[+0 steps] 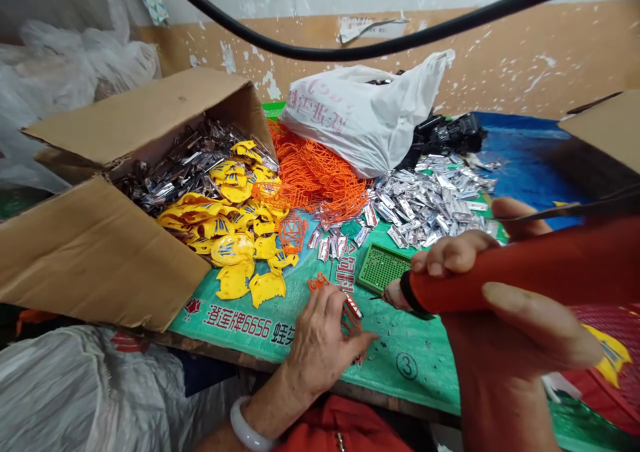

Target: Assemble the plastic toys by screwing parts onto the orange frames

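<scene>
My left hand, with a white bangle on its wrist, is closed over an orange plastic frame on the green sheet. Fitted against that frame is a shiny silver piece; the fingers hide much of both. In my right hand is a red electric screwdriver, gripped round its body. Its thin bit points left toward the frame, apart from it. Just beyond the bit lies a small green perforated tray.
A tipped cardboard box spills dark shiny parts and yellow shells. Orange frames are heaped under a white bag, beside silver pieces. A black cable hangs across above; a red basket stands at right.
</scene>
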`<state>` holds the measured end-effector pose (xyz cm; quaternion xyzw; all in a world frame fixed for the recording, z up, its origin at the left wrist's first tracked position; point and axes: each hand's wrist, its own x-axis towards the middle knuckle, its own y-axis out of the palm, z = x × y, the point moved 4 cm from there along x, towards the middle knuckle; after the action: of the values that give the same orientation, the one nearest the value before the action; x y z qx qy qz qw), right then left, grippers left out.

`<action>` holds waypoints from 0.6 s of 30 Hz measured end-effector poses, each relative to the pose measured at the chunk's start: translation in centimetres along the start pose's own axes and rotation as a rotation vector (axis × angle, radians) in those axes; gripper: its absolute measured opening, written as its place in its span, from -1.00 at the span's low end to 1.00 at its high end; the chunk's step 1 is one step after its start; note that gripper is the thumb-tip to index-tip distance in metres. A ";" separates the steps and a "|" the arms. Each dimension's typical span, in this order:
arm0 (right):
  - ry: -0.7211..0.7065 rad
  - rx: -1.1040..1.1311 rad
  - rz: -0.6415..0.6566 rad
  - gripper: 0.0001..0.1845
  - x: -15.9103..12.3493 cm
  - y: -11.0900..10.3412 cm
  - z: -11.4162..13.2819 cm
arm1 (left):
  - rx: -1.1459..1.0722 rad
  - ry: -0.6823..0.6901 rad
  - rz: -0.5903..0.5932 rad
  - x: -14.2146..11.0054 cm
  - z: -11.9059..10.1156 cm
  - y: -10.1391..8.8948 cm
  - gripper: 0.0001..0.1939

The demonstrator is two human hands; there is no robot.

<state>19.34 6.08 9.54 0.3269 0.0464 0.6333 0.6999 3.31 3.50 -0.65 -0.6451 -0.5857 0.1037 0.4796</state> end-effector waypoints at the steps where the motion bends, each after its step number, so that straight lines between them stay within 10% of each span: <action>1: -0.002 -0.001 -0.010 -0.42 0.0 -0.1 0.1 | 0.050 -0.020 0.031 -0.2 -0.1 0.3 -0.46; 11: 0.006 -0.030 -0.030 -0.43 -0.8 -0.1 0.1 | 0.252 -0.130 0.103 -0.4 0.5 -0.2 -0.83; 18: 0.039 0.053 -0.006 -0.45 -0.6 1.2 0.2 | -0.479 -0.567 0.109 -0.7 3.4 -2.7 -0.66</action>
<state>18.26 5.44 10.14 0.3329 0.0778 0.6362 0.6917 -1.09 4.18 -0.72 -0.7150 -0.6676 0.1637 0.1277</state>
